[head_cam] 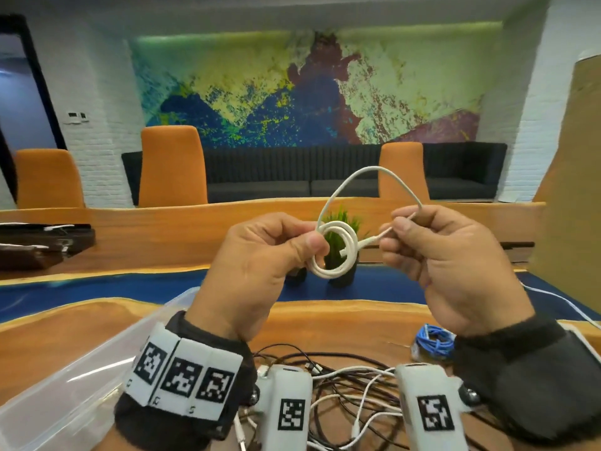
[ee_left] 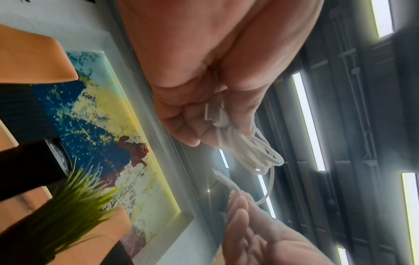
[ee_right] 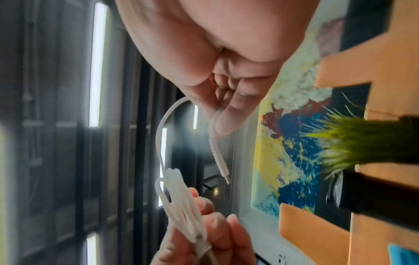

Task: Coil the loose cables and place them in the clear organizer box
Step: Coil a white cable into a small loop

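A white cable [head_cam: 338, 252] hangs in mid-air above the table, wound into a small coil of several turns. My left hand [head_cam: 312, 244] pinches the coil's left side between thumb and fingers; in the left wrist view the coil [ee_left: 251, 148] and a plug sit against the left hand [ee_left: 204, 132]. My right hand [head_cam: 395, 227] pinches the free end near its connector, and one big loop [head_cam: 374, 172] arches from there back to the coil. In the right wrist view the connector end [ee_right: 221, 161] sticks out below the right hand [ee_right: 223, 123]. The clear organizer box [head_cam: 81, 369] lies at the lower left.
A tangle of black and white cables [head_cam: 351, 385] lies on the wooden table under my wrists. A coiled blue cable [head_cam: 434, 341] sits to the right, with a white cable [head_cam: 559, 304] running off the right edge. A small potted plant [head_cam: 341, 255] stands behind the coil.
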### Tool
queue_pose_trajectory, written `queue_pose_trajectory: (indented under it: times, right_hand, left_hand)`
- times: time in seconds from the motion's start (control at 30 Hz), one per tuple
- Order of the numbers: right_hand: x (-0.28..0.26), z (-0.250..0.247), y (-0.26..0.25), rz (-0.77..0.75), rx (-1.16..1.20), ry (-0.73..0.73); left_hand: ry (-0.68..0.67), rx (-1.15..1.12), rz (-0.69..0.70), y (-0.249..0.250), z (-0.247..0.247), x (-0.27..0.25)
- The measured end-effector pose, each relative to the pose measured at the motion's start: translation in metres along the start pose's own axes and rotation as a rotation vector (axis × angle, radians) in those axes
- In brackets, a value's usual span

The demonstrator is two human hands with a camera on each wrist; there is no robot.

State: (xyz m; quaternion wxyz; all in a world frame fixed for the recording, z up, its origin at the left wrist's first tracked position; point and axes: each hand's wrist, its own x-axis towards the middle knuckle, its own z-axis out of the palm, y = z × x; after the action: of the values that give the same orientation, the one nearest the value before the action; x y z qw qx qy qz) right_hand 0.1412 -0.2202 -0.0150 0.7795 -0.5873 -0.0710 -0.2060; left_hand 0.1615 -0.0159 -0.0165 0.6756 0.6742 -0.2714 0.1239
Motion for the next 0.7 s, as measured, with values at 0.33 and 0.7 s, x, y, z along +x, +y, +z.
queue_pose_trajectory:
  times: [0.33, 0.7]
  right_hand:
    - [-0.002, 0.003, 0.004, 0.333, 0.348, -0.15]
    - [-0.01, 0.008, 0.018, 0.402, 0.43, -0.631]
  left_hand:
    - [-0.044, -0.104, 0.034, -0.003, 0.003, 0.001]
    - [-0.062, -0.31, 0.045, -0.012, 0.016, 0.001]
